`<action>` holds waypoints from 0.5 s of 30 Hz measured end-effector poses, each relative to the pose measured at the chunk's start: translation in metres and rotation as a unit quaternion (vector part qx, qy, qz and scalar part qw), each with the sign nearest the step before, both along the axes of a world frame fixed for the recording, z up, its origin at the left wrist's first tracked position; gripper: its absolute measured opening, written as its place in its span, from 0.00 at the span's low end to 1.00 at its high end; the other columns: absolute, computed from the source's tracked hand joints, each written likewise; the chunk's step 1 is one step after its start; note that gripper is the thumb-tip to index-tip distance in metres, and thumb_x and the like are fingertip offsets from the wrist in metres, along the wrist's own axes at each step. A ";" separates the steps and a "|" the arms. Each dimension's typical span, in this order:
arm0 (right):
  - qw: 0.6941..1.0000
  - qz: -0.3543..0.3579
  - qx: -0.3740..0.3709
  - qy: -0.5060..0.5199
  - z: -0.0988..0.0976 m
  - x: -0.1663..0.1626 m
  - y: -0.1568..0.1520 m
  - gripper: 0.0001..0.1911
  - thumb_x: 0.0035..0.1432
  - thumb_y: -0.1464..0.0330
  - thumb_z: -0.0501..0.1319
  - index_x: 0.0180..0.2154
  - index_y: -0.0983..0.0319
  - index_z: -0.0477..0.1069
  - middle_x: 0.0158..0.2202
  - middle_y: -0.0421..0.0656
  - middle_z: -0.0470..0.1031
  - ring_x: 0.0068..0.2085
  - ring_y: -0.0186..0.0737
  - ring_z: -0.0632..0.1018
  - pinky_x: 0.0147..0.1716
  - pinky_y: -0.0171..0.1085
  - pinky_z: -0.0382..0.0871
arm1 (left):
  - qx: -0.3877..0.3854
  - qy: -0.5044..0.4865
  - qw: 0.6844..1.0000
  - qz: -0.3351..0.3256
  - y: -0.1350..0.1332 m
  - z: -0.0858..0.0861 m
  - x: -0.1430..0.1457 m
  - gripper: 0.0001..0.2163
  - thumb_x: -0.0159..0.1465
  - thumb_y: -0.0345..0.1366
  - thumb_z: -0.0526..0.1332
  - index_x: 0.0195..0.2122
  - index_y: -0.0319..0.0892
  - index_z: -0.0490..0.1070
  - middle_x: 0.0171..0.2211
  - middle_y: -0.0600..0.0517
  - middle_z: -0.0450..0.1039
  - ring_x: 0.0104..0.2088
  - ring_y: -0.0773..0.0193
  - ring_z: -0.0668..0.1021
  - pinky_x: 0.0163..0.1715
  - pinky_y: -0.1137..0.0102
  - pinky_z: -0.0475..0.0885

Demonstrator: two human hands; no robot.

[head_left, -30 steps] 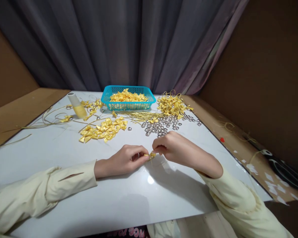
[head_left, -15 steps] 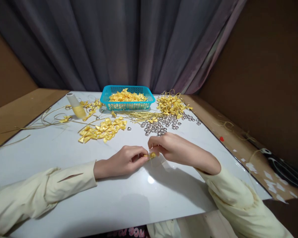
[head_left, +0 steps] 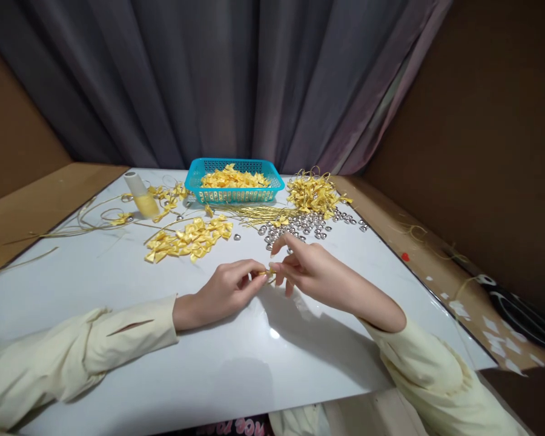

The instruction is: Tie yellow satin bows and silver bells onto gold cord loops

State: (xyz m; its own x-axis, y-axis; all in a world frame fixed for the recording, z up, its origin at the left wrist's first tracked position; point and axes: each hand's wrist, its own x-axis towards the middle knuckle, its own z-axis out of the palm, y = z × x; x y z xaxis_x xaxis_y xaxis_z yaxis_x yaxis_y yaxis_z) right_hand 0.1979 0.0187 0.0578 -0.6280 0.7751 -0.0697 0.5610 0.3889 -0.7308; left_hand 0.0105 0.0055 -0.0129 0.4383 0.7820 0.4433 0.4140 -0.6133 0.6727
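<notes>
- Yellow piece (head_left: 267, 272) between our hands, over the middle of the surface (head_left: 195, 363), well inside its side edges.
- Our left hand (head_left: 229, 284) pinches it; whether our right hand (head_left: 315, 271) pinches too, we cannot tell.
- Turquoise basket (head_left: 192, 183) by the far edge, leaving our hands room.

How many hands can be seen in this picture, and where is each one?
2: the left hand, near the middle, pinching a small yellow piece; and the right hand, just to its right, at the same piece. I see no sign of others hidden.
</notes>
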 end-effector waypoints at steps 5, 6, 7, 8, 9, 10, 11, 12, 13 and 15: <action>0.997 -0.030 0.012 0.066 0.009 0.004 -0.002 0.04 0.62 0.70 0.53 0.41 0.60 0.58 0.29 0.42 0.77 0.28 0.37 0.79 0.28 0.34 0.69 | 0.001 -0.011 0.999 0.037 -0.001 0.000 0.000 0.05 0.64 0.31 0.56 0.34 0.38 0.71 0.29 0.52 0.76 0.27 0.69 0.74 0.28 0.76 0.67; 0.995 -0.044 0.017 0.083 0.011 0.005 -0.001 0.05 0.62 0.70 0.53 0.41 0.60 0.59 0.28 0.41 0.77 0.28 0.37 0.79 0.28 0.34 0.69 | 0.006 -0.017 0.999 0.045 -0.001 0.000 0.000 0.05 0.64 0.31 0.56 0.34 0.39 0.71 0.29 0.52 0.76 0.28 0.68 0.74 0.28 0.76 0.67; 0.993 -0.064 0.025 0.098 0.012 0.006 0.001 0.05 0.61 0.70 0.54 0.40 0.60 0.60 0.27 0.41 0.76 0.27 0.37 0.79 0.27 0.33 0.69 | 0.015 -0.024 0.998 0.052 -0.001 0.000 0.000 0.05 0.64 0.32 0.56 0.34 0.39 0.71 0.29 0.52 0.76 0.27 0.68 0.74 0.28 0.76 0.67; 0.989 -0.087 0.035 0.111 0.012 0.008 0.003 0.05 0.60 0.70 0.56 0.40 0.61 0.61 0.26 0.40 0.76 0.26 0.36 0.78 0.25 0.33 0.68 | 0.025 -0.033 0.997 0.057 -0.002 0.000 0.000 0.05 0.64 0.32 0.57 0.33 0.39 0.71 0.29 0.52 0.76 0.27 0.68 0.74 0.27 0.76 0.68; 0.986 -0.110 0.040 0.119 0.012 0.009 0.007 0.05 0.59 0.70 0.57 0.39 0.61 0.63 0.25 0.40 0.76 0.25 0.36 0.78 0.24 0.33 0.68 | 0.037 -0.043 0.997 0.061 -0.002 -0.001 0.000 0.05 0.64 0.32 0.57 0.33 0.39 0.71 0.28 0.52 0.76 0.27 0.68 0.74 0.27 0.76 0.68; 0.984 -0.126 0.037 0.123 0.010 0.010 0.011 0.04 0.57 0.70 0.59 0.36 0.61 0.65 0.25 0.40 0.75 0.25 0.35 0.77 0.23 0.32 0.67 | 0.049 -0.054 0.995 0.061 -0.002 -0.001 0.000 0.05 0.64 0.32 0.57 0.32 0.39 0.71 0.28 0.52 0.75 0.26 0.68 0.74 0.26 0.76 0.68; 0.983 -0.134 0.020 0.125 0.008 0.012 0.015 0.03 0.55 0.70 0.61 0.33 0.62 0.67 0.25 0.40 0.75 0.25 0.34 0.76 0.23 0.32 0.67 | 0.058 -0.064 0.994 0.061 -0.002 -0.001 0.000 0.05 0.64 0.31 0.57 0.32 0.38 0.71 0.27 0.51 0.75 0.26 0.68 0.74 0.26 0.76 0.69; 0.983 -0.130 -0.016 0.130 0.005 0.012 0.019 0.03 0.53 0.71 0.63 0.31 0.62 0.69 0.26 0.40 0.75 0.26 0.33 0.76 0.24 0.32 0.67 | 0.066 -0.072 0.993 0.061 -0.002 -0.001 0.000 0.05 0.64 0.31 0.58 0.32 0.38 0.70 0.27 0.51 0.75 0.26 0.68 0.74 0.25 0.76 0.69; 0.981 -0.119 -0.064 0.141 0.001 0.012 0.023 0.03 0.51 0.72 0.64 0.29 0.63 0.70 0.26 0.40 0.75 0.26 0.32 0.75 0.25 0.31 0.67 | 0.073 -0.078 0.992 0.062 -0.002 -0.001 0.000 0.04 0.63 0.31 0.58 0.32 0.38 0.70 0.27 0.51 0.75 0.26 0.68 0.75 0.25 0.76 0.69; 0.968 -0.091 -0.160 0.170 -0.006 0.011 0.028 0.02 0.50 0.73 0.64 0.29 0.63 0.71 0.26 0.39 0.75 0.28 0.32 0.75 0.28 0.31 0.68 | 0.083 -0.083 0.991 0.069 -0.001 -0.002 0.000 0.04 0.63 0.31 0.58 0.32 0.38 0.70 0.26 0.51 0.74 0.25 0.68 0.74 0.25 0.76 0.69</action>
